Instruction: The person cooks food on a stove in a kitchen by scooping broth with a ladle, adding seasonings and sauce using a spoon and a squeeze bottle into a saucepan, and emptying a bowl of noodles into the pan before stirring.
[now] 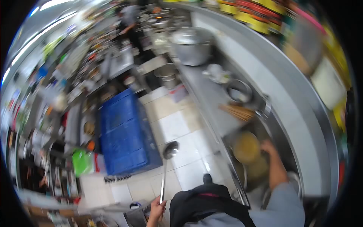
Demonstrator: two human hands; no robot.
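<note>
My left hand (157,209) is closed around the long metal handle of a ladle (171,150), whose bowl points away from me over the tiled floor. To the right, my right hand (267,146) reaches into a metal sink (242,132) and grips the edge of a round vessel (246,148), yellowish inside. Blur hides what kind of vessel it is and whether anything is in it. Yellowish-brown liquid or residue shows in the sink around it. Just beyond lies a bundle of brown sticks (238,112) on the steel counter.
A big lidded pot (192,45), a crumpled white bag (216,72) and a round metal pan (239,90) stand along the counter (204,94). A large blue crate (126,132) sits on the floor at left. Another person (130,26) stands farther back among cluttered shelves.
</note>
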